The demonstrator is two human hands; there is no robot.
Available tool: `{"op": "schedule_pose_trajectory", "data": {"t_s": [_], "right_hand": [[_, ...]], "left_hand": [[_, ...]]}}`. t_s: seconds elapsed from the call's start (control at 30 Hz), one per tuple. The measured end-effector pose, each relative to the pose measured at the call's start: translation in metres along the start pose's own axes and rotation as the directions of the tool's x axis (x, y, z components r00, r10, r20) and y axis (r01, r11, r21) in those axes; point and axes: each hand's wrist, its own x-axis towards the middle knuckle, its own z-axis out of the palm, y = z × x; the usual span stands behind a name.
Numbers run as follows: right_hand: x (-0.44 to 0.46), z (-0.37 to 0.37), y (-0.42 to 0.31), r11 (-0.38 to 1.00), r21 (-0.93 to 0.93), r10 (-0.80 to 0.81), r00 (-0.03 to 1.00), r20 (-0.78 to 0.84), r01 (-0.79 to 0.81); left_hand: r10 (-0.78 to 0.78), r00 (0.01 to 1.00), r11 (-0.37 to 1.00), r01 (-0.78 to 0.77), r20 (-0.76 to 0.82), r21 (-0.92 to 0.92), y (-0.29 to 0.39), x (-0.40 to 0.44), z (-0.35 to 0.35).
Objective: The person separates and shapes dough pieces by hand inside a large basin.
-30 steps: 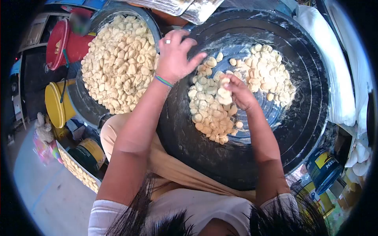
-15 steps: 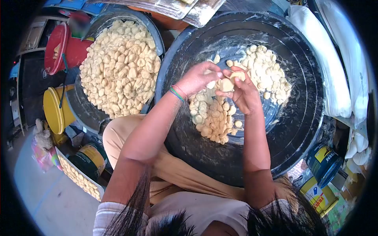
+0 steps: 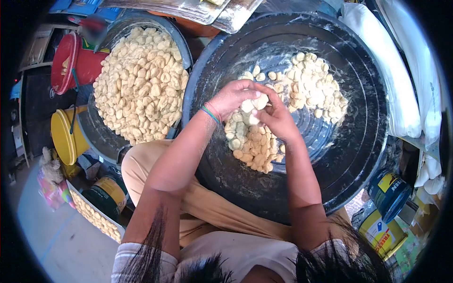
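Observation:
Over the big black tub (image 3: 226, 188), my two hands meet around several small, round, pale dough pieces (image 3: 258, 102). My left hand (image 3: 234, 98) is closed on some of them, thumb on top, with colourful bands at the wrist. Curled in from the other side, my right hand (image 3: 279, 119) has its thumb and fingers on the same dough pieces. Part of what lies between the palms is hidden. Below the hands is a heap of tan dough pieces (image 3: 258, 148), with paler ones at its left. A floury pile of whitish dough pieces (image 3: 317, 87) lies at the tub's far right.
Left of the tub, a dark basin (image 3: 109, 141) is heaped with dough pieces. Red (image 3: 66, 63) and yellow (image 3: 66, 134) buckets stand farther left. White sacks (image 3: 382, 70) lie along the right, and flat trays (image 3: 236, 16) overhang the tub's far edge.
My right hand has moved left and turned inward against my left hand. The flattened piece it held up at its fingertips no longer shows separately; white pieces now show between both hands.

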Motion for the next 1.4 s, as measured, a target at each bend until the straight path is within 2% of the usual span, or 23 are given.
{"op": "schedule_pose_trajectory", "data": {"t_s": [0.1, 0.2, 0.23, 0.33, 0.37, 0.5, 0.6, 0.63, 0.67, 0.7, 0.73, 0.8, 0.83, 0.93, 0.97, 1.03, 1.07, 1.17, 1.23, 1.27, 1.3, 1.37, 1.4], "right_hand": [[0.01, -0.022, 0.013, 0.917, -0.342, 0.218, 0.976, 0.0, -0.205], [0.015, -0.021, 0.024, 0.715, -0.658, -0.339, 0.94, -0.03, 0.237], [0.013, -0.009, 0.016, 0.931, -0.326, -0.225, 0.96, -0.169, 0.161], [0.031, -0.02, 0.04, 0.998, -0.031, -0.054, 0.996, -0.074, 0.051], [0.034, -0.033, 0.044, 0.954, -0.301, 0.004, 0.999, -0.044, -0.018], [0.029, 0.0, 0.019, 0.73, -0.603, -0.443, 0.895, -0.057, 0.323], [0.032, -0.01, 0.05, 0.921, -0.359, -0.247, 0.941, -0.23, 0.153], [0.034, -0.016, 0.056, 0.987, -0.142, -0.115, 0.946, -0.304, 0.075], [0.033, -0.026, 0.06, 0.997, -0.023, -0.077, 0.91, -0.407, 0.074], [0.033, -0.035, 0.059, 0.992, 0.096, -0.022, 0.865, -0.501, 0.081], [0.033, -0.046, 0.058, 0.972, 0.211, 0.043, 0.811, -0.583, 0.1], [0.039, -0.074, 0.069, 0.968, -0.248, -0.151, 0.85, -0.505, 0.024], [0.046, -0.087, 0.078, 0.885, -0.465, -0.226, 0.872, -0.434, -0.002], [0.099, -0.119, 0.105, 0.757, -0.592, -0.066, 0.868, -0.491, -0.277], [0.103, -0.11, 0.113, 0.597, -0.707, -0.018, 0.875, -0.483, -0.378], [0.112, -0.052, 0.106, 0.197, -0.846, 0.075, 0.868, -0.491, -0.495], [0.106, -0.032, 0.122, 0.181, -0.902, 0.126, 0.919, -0.374, -0.392], [0.051, 0.015, 0.145, 0.398, -0.906, -0.015, 0.987, -0.163, -0.143], [0.005, 0.002, 0.159, 0.328, -0.92, -0.141, 0.974, 0.177, 0.214], [-0.006, -0.022, 0.167, 0.279, -0.94, -0.077, 0.98, 0.184, 0.198], [-0.013, -0.046, 0.175, 0.225, -0.957, -0.015, 0.983, 0.184, 0.183], [-0.009, -0.068, 0.185, 0.354, -0.935, -0.315, 0.938, -0.143, -0.024], [0.002, -0.07, 0.181, 0.71, -0.693, -0.151, 0.933, -0.326, -0.127]], "left_hand": [[0.081, 0.985, 0.995, -0.072, -0.151, 0.063, 0.0, 0.004, -0.014], [0.02, 0.98, 0.993, 0.004, -0.196, 0.12, 0.005, 0.006, -0.015], [0.014, 0.988, 0.992, 0.006, -0.151, 0.127, 0.003, 0.009, -0.015], [-0.089, 0.99, 0.995, 0.093, -0.112, 0.023, 0.003, 0.006, -0.013], [-0.086, 0.994, 0.995, 0.089, -0.071, 0.036, 0.001, 0.007, -0.018], [-0.02, 0.989, 1.0, 0.018, -0.149, -0.017, -0.009, 0.011, -0.022], [-0.075, 0.982, 0.991, 0.093, -0.174, 0.097, 0.002, 0.01, -0.017], [-0.1, 0.982, 0.975, 0.13, -0.163, 0.182, 0.006, 0.01, -0.016], [-0.13, 0.979, 0.95, 0.168, -0.154, 0.264, 0.009, 0.01, -0.015], [-0.088, 0.964, 0.925, 0.173, -0.252, 0.337, 0.009, 0.01, -0.013], [-0.002, 0.974, 0.854, 0.118, -0.224, 0.506, 0.005, 0.01, -0.021], [0.157, 0.98, 0.617, -0.002, -0.121, 0.787, -0.007, 0.014, -0.047], [0.033, 0.995, 0.757, 0.034, -0.089, 0.652, -0.012, 0.014, -0.049], [0.164, 0.986, 0.521, -0.087, 0.0, 0.849, -0.018, 0.015, -0.047], [0.243, 0.97, 0.518, -0.154, 0.029, 0.842, -0.018, 0.015, -0.044], [0.174, 0.983, 0.643, -0.07, -0.057, 0.763, -0.015, 0.016, -0.046], [0.135, 0.986, 0.701, -0.028, -0.095, 0.713, -0.014, 0.018, -0.047], [0.101, 0.985, 0.601, 0.051, -0.139, 0.797, -0.024, 0.026, -0.059], [0.11, 0.99, 0.55, 0.013, -0.088, 0.835, -0.027, 0.027, -0.061], [0.108, 0.992, 0.525, -0.004, -0.062, 0.851, -0.03, 0.026, -0.059], [0.05, 0.998, 0.537, 0.012, -0.046, 0.843, -0.028, 0.026, -0.058], [0.008, 0.998, 0.544, 0.044, -0.058, 0.838, -0.029, 0.024, -0.052], [-0.014, 0.998, 0.549, 0.061, -0.064, 0.833, -0.031, 0.023, -0.048]]}}
